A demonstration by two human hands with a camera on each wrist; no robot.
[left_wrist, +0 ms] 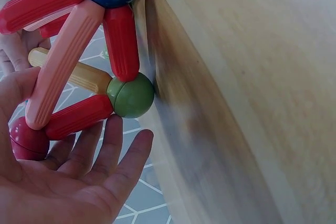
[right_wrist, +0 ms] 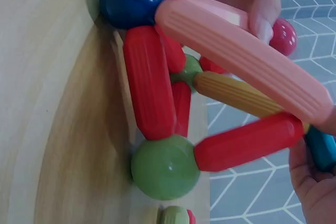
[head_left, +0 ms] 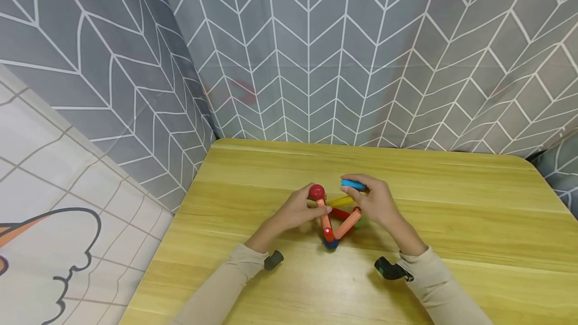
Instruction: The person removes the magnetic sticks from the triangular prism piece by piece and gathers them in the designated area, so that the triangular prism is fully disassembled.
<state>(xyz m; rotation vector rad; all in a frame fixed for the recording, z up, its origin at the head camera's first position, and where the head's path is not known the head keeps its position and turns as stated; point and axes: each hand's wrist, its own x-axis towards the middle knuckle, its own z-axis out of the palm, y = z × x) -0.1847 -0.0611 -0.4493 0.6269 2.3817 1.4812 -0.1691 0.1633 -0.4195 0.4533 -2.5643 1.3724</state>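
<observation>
A frame of toy building rods and balls stands on the table between both hands. It has a dark blue ball (head_left: 331, 244) at the near corner, green balls (right_wrist: 166, 167), red rods (right_wrist: 149, 82), pink rods (right_wrist: 241, 59) and a yellow rod (head_left: 340, 201). My left hand (head_left: 298, 210) holds the frame at its left, thumb across a pink rod (left_wrist: 64, 64), fingers behind a lower red rod (left_wrist: 80, 116) near the crimson ball (head_left: 317, 192). Above the frame's far right, my right hand (head_left: 378, 203) pinches a blue rod (head_left: 353, 184) between thumb and fingers.
The wooden table (head_left: 474, 214) extends to both sides of the frame. Grey patterned curtain (head_left: 316, 64) hangs behind its far edge. A green piece with a red part (right_wrist: 176, 215) shows at the bottom of the right wrist view. Each wrist wears a black camera (head_left: 389, 269).
</observation>
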